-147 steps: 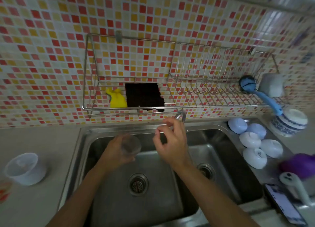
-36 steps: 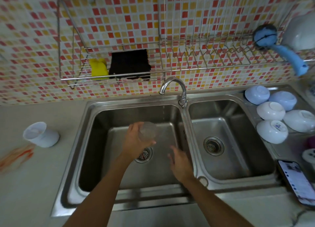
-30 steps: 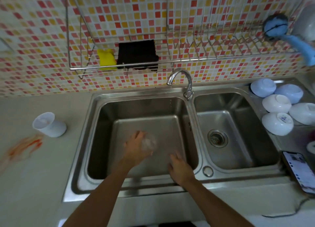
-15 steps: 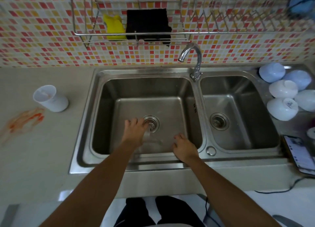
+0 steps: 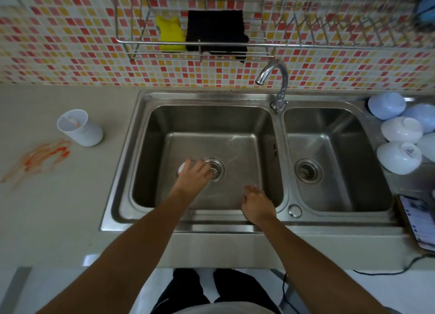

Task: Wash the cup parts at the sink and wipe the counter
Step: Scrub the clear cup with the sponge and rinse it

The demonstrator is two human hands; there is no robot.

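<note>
The left hand [image 5: 196, 173] holds a clear cup [image 5: 183, 168] low in the left sink [image 5: 207, 134] basin, just beside the drain [image 5: 215, 168]. The right hand [image 5: 256, 203] hangs loosely curled, holding nothing, near the basin's near-right corner.

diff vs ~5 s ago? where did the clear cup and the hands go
The left hand brought the clear cup down from near the faucet to the left basin floor beside the drain; whether it still grips the cup is unclear. The right hand dropped from the faucet to the basin's front, holding nothing. The white cup, orange smear, bowls and phone stayed put.
</note>
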